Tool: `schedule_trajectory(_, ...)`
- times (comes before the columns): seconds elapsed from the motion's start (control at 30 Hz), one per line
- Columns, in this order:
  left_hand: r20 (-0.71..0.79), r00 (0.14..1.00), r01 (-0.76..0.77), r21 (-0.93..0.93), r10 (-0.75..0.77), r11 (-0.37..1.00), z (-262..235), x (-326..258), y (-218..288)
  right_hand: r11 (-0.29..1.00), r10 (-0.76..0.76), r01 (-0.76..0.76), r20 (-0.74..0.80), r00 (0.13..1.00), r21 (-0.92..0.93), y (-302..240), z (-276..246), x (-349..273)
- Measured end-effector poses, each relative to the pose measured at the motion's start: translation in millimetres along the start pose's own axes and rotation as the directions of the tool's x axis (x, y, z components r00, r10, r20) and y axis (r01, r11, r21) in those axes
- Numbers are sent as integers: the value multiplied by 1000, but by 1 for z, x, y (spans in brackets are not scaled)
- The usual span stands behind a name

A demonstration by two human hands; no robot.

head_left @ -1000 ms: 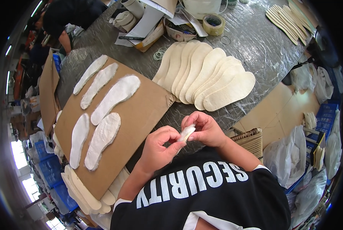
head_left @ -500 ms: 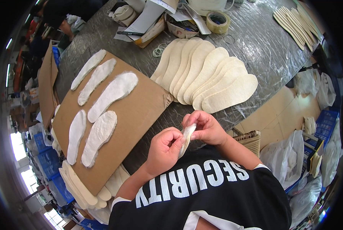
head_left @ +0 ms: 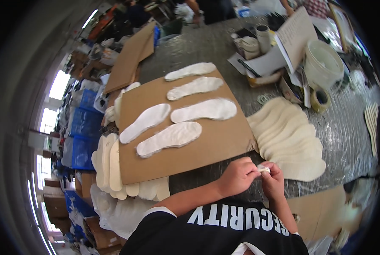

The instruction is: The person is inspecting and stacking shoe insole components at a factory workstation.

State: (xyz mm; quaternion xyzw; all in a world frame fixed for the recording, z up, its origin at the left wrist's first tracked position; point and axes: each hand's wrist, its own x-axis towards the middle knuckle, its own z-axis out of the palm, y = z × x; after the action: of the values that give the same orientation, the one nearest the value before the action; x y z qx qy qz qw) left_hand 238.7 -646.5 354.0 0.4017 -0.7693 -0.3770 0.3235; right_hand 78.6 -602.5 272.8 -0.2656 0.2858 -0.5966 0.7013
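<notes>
My left hand (head_left: 237,176) and my right hand (head_left: 273,180) are close together near the table's front edge. Both pinch a white and cream insole (head_left: 263,169), mostly hidden by the fingers and seen nearly end-on. Left of and beyond them lies a brown cardboard sheet (head_left: 185,163) bearing several fluffy white insoles (head_left: 205,109), laid apart from one another. Just past my right hand, a fanned row of flat cream insoles (head_left: 289,136) overlaps on the table.
More cream insoles (head_left: 109,163) are stacked by the sheet's left edge. Farther back on the plastic-covered table (head_left: 198,44) are a white bucket (head_left: 324,63), a tape roll (head_left: 320,100), rubber bands (head_left: 265,99) and papers (head_left: 296,38). Another person's arm shows at the far edge.
The view has swung left, so the sheet and table appear turned and shifted right. My hands still hold the insole between them, now with less of it showing.
</notes>
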Motion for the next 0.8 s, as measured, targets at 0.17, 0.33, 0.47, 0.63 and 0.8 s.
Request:
schedule_trajectory(0.17,146,981,150,-164,-126,975,-28,-6,-7,999,-45,45,-185,982,-2,-13,3,16)
schedule_trajectory(0.33,324,889,252,247,-325,936,-90,-38,-10,973,-86,120,-175,981,196,-42,28,45)
schedule_trajectory(0.47,-165,901,324,-361,-402,874,-175,-59,-24,984,-69,89,-133,989,153,-34,55,45)
schedule_trajectory(0.63,-710,681,332,83,-178,940,-409,-64,-84,983,105,-79,-160,982,163,6,64,43)
schedule_trajectory(0.8,-753,633,657,399,-181,640,-576,-78,-168,976,210,-168,-387,898,141,54,64,20)
